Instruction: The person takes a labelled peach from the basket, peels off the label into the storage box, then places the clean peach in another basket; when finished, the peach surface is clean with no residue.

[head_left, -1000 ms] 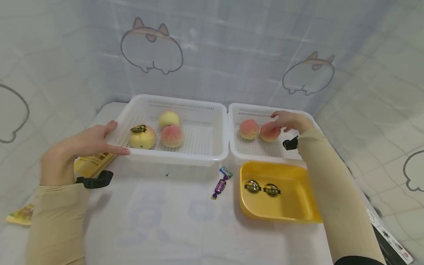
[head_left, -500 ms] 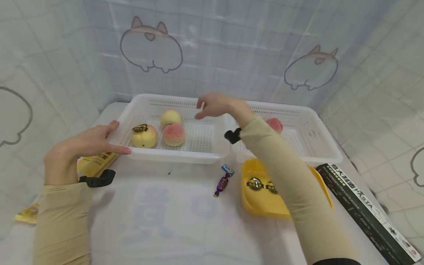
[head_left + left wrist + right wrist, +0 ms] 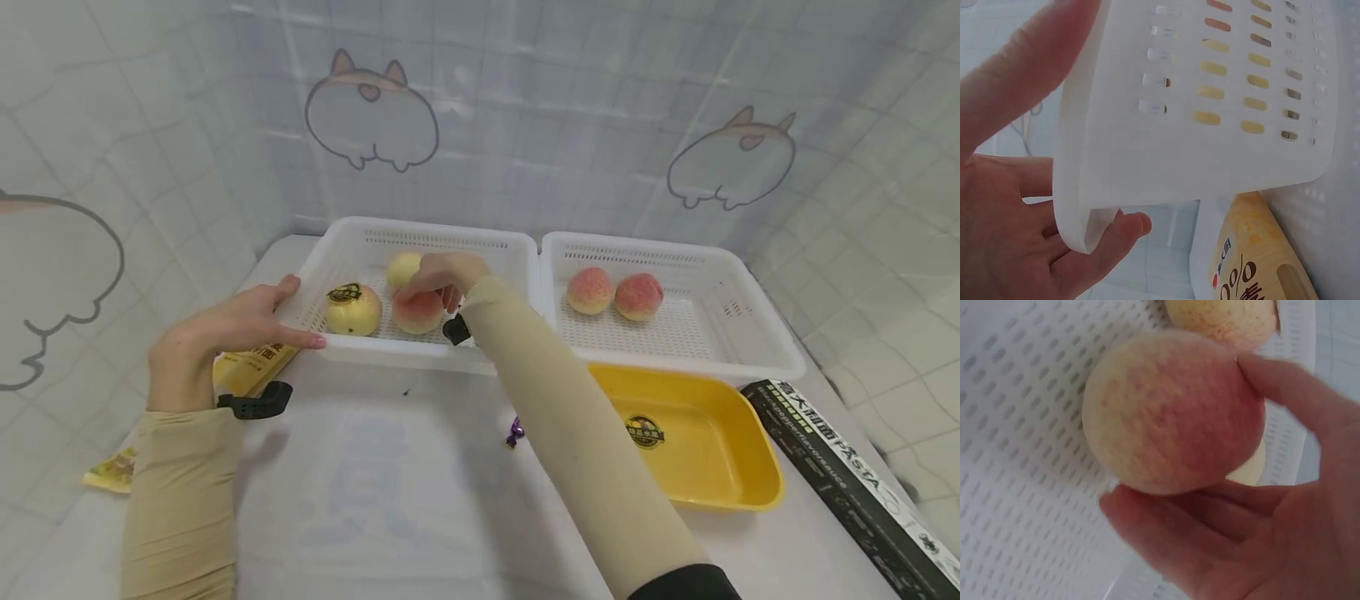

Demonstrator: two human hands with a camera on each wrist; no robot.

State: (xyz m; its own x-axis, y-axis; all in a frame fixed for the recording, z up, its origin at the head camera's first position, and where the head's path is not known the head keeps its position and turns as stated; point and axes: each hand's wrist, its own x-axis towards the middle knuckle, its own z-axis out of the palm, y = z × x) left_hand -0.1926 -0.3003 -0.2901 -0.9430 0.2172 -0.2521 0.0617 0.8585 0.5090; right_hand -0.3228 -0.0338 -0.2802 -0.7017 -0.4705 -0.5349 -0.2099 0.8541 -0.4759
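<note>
My left hand (image 3: 232, 325) grips the left front corner of the left white plastic basket (image 3: 390, 353); in the left wrist view the thumb and fingers lie about its rim (image 3: 1075, 144). Inside that basket my right hand (image 3: 450, 273) holds a pink-and-yellow peach (image 3: 1172, 412) between thumb and fingers. Whether the peach is lifted off the perforated floor I cannot tell. Beside it are a yellow peach (image 3: 354, 318) with a dark sticker and a paler yellow fruit (image 3: 402, 268), partly hidden by the hand.
A second white basket (image 3: 697, 364) stands to the right with two pink peaches (image 3: 590, 291). In front of it is a yellow tub (image 3: 705, 450). A black PASTA box (image 3: 840, 475) lies far right. A purple-wrapped candy (image 3: 514, 432) and yellow packages (image 3: 251, 367) lie on the table.
My right hand has moved left from the right basket to the peach in the left basket and taken hold of it. Two peaches stay in the right basket. The left hand keeps its place.
</note>
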